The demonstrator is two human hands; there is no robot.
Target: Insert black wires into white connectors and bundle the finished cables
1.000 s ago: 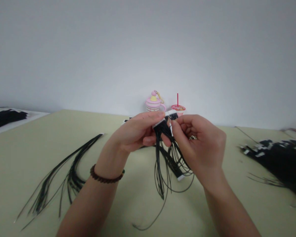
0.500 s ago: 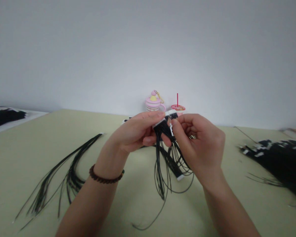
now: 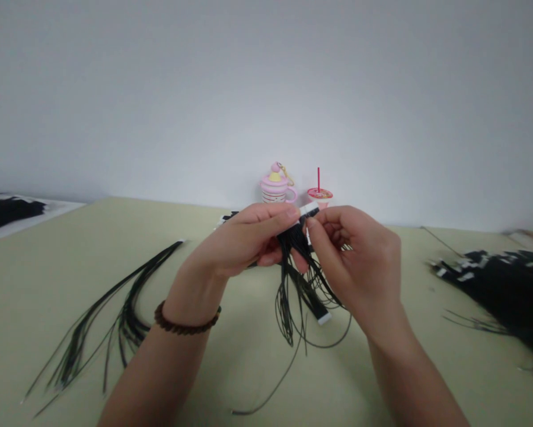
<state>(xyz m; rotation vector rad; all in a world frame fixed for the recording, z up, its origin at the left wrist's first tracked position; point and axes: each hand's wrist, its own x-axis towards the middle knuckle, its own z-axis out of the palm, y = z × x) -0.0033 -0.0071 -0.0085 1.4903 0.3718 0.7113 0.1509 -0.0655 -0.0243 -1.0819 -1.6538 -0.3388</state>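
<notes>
Left hand: fingers pressed together, pinching with the thumb near the top of a loose harness of thin black wires. Right hand: fingertips pinch beside its flat white connector strip. Wires hang toward 6 o'clock, ending in a second white strip. A black wire bundle lies at 8 o'clock and a black wire heap at 3 o'clock, running off the frame edge, on a pale green tabletop.

Thin black wire harness, strands looped and dangling (white flat connectors at the ends)
</notes>
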